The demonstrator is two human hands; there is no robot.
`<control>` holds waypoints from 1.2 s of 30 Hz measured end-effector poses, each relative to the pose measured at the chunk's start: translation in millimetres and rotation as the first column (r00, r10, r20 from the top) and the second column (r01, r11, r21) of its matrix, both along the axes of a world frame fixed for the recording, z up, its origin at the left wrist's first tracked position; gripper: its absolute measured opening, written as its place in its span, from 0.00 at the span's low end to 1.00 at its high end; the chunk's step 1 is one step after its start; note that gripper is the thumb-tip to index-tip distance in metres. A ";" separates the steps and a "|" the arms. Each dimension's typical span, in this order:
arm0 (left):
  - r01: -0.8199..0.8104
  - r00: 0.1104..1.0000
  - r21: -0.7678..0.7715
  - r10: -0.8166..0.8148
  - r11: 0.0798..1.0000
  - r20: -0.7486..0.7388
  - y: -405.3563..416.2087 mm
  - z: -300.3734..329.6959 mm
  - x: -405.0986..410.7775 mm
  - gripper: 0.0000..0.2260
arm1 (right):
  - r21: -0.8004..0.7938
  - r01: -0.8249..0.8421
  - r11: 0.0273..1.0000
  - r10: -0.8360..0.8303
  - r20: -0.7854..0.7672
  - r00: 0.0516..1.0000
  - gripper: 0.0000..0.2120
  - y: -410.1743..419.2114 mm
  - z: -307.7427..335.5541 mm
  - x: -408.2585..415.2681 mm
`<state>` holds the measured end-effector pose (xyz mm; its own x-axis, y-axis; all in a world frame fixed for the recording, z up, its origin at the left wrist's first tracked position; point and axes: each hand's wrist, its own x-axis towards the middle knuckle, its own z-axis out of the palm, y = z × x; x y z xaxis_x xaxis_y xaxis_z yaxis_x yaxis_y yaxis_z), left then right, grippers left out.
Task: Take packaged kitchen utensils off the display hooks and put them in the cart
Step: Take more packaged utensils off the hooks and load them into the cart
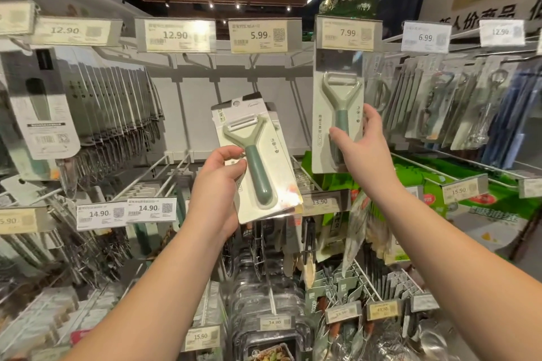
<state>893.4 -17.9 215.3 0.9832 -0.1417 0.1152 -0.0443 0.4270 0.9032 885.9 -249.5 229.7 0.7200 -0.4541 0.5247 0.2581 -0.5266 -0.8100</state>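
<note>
Both arms reach up and forward, left hand (pixel 218 182) and right hand (pixel 362 143) each pinching a packet.

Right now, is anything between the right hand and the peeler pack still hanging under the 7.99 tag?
Nothing visible. The right hand already holds the hanging peeler pack at its lower edge, thumb in front. The pack still hangs under the 7.99 tag. The left hand holds another peeler pack clear of it. No cart is in view.

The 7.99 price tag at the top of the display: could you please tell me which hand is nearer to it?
Right. The right hand grips the peeler pack hanging directly below the 7.99 price tag. The left hand holds another peeler pack lower and further left.
</note>
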 end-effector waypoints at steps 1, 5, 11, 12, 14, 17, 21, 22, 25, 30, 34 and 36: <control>-0.005 1.000 -0.006 0.005 1.000 -0.001 -1.5 0.1 1.1 0.11 | -0.007 0.007 1.000 -0.007 -0.009 1.000 0.42 -1.4 0.5 2.0; -0.017 1.000 -0.016 0.017 1.000 -0.004 -9.3 1.3 3.5 0.11 | -0.045 0.017 0.999 -0.020 -0.054 0.998 0.45 -6.6 0.5 11.5; -0.028 1.000 -0.016 0.028 0.999 -0.004 -19.3 2.0 4.8 0.11 | -0.131 0.061 0.990 -0.076 -0.113 0.991 0.44 -14.2 3.3 36.1; -0.031 1.000 -0.014 0.031 0.999 -0.005 -20.6 1.9 5.2 0.11 | -0.151 0.080 0.985 -0.100 -0.132 0.986 0.43 -16.4 3.9 41.4; -0.036 0.999 -0.014 0.036 0.999 -0.006 -23.1 2.2 5.4 0.11 | -0.170 0.100 0.980 -0.129 -0.172 0.977 0.42 -18.1 6.5 50.5; -0.045 0.999 -0.018 0.045 0.999 0.002 -25.9 2.4 5.7 0.11 | -0.165 0.090 0.982 -0.122 -0.193 0.974 0.40 -18.4 9.9 62.1; -0.051 0.999 -0.028 0.050 0.998 -0.006 -26.3 1.8 5.5 0.11 | -0.127 0.055 0.990 -0.081 -0.207 0.975 0.37 -19.8 12.0 74.1; -0.053 0.999 -0.030 0.053 0.998 -0.009 -25.7 1.5 5.7 0.11 | -0.124 0.054 0.991 -0.079 -0.211 0.974 0.37 -20.3 11.7 76.2; -0.071 0.997 -0.030 0.070 0.997 -0.022 -23.8 0.1 6.9 0.11 | -0.111 0.038 0.993 -0.061 -0.214 0.975 0.38 -19.9 10.2 79.0; -0.093 0.996 -0.016 0.093 0.996 -0.019 -23.0 -1.4 8.1 0.11 | -0.119 0.030 0.992 -0.055 -0.219 0.974 0.41 -19.9 8.8 82.9; -0.096 0.995 -0.009 0.096 0.995 -0.012 -24.2 -2.2 9.4 0.11 | -0.138 0.034 0.990 -0.066 -0.239 0.969 0.40 -21.8 8.7 86.7; -0.097 0.995 -0.003 0.097 0.995 -0.017 -24.8 -2.9 10.0 0.11 | -0.128 0.026 0.991 -0.057 -0.239 0.969 0.40 -22.6 8.3 87.9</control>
